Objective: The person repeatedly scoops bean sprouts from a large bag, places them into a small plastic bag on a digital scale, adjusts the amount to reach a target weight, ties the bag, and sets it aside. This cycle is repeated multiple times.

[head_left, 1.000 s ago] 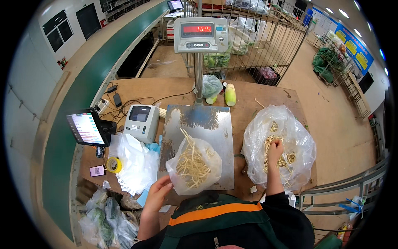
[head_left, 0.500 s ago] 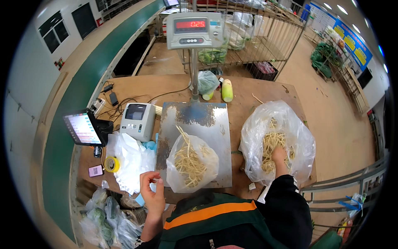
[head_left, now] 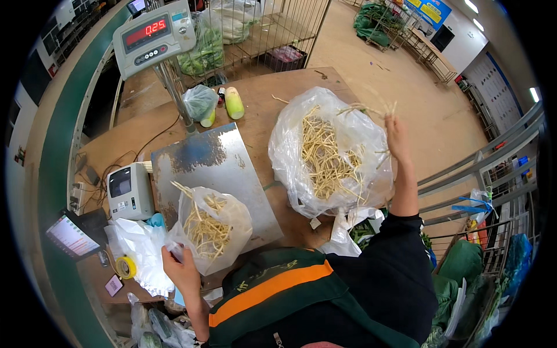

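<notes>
A small clear plastic bag [head_left: 238, 216] of thin pale roots [head_left: 204, 232] rests on the metal scale platform [head_left: 255, 191]. At its left edge, my left hand [head_left: 183, 271] is closed on the bag's plastic rim. My right hand [head_left: 398, 142] is raised beside the right side of a large clear plastic bag [head_left: 285, 130]. Between its closed fingers are a few long root strands [head_left: 364, 108], sticking out to the left and upward. More of the same roots [head_left: 325, 153] lie in a loose heap inside the large bag.
The scale's display [head_left: 152, 36] stands on a post behind the platform. Left of the platform are a label printer [head_left: 129, 194], a screen [head_left: 74, 235], white plastic bags [head_left: 145, 255] and yellow tape [head_left: 125, 267]. A green-white vegetable [head_left: 234, 103] lies farther back. Metal rails [head_left: 481, 165] run at right.
My right hand has come up out of the large bag with root strands. My left hand, earlier open beside the small bag, now grips its rim. The view has turned right.
</notes>
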`<move>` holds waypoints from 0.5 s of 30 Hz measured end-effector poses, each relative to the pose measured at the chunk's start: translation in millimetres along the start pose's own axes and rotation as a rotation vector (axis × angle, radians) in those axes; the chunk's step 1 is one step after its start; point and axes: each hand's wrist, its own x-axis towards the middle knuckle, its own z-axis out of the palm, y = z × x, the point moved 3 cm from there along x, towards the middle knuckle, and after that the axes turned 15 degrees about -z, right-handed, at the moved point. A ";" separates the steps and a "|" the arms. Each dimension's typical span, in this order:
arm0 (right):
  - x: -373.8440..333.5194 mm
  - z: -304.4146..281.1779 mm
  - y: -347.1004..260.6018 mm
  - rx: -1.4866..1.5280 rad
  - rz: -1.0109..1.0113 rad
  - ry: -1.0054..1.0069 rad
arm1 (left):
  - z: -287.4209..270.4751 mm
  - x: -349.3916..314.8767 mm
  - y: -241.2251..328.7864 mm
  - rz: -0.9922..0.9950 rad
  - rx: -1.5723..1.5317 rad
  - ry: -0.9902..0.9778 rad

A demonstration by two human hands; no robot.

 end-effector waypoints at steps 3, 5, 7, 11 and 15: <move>10.1 -42.6 -17.2 0.382 0.034 0.145 | 2.1 1.7 -12.5 -0.134 -0.464 -0.081; 18.5 -69.5 -64.5 0.923 0.005 0.243 | 4.2 1.9 -20.7 -0.137 -0.580 -0.145; 25.7 -62.8 -133.2 1.370 -0.136 0.352 | 6.4 0.1 -19.9 -0.146 -0.728 -0.180; 15.1 -12.8 -234.6 1.978 -0.268 0.322 | 15.6 -2.6 -19.6 -0.158 -0.794 -0.249; -67.5 86.1 -363.5 2.196 -0.082 0.121 | 12.0 -7.7 -22.4 -0.193 -0.861 -0.290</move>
